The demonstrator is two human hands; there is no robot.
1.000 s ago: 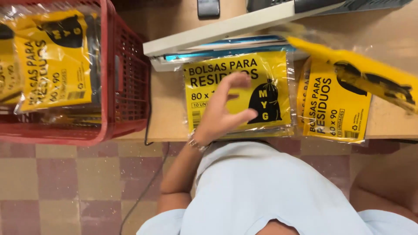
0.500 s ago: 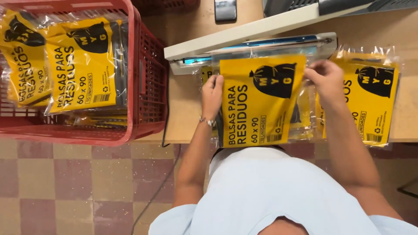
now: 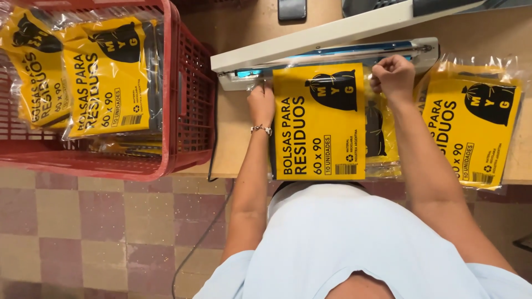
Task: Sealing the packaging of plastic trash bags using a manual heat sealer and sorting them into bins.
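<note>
A yellow packet of black bags in clear plastic lies on the wooden table, its top end at the jaw of a white heat sealer. My left hand pinches the packet's top left corner beside the sealer. My right hand is closed on the packet's top right corner. Another packet lies partly hidden under it.
A second yellow packet lies at the right of the table. A red plastic crate on the left holds several more yellow packets. A dark phone lies at the table's far edge. A cable hangs down to the tiled floor.
Both hands have slid the packet up and straightened it, so its top end now meets the sealer jaw. My left hand moved from the packet's side to its top corner.
</note>
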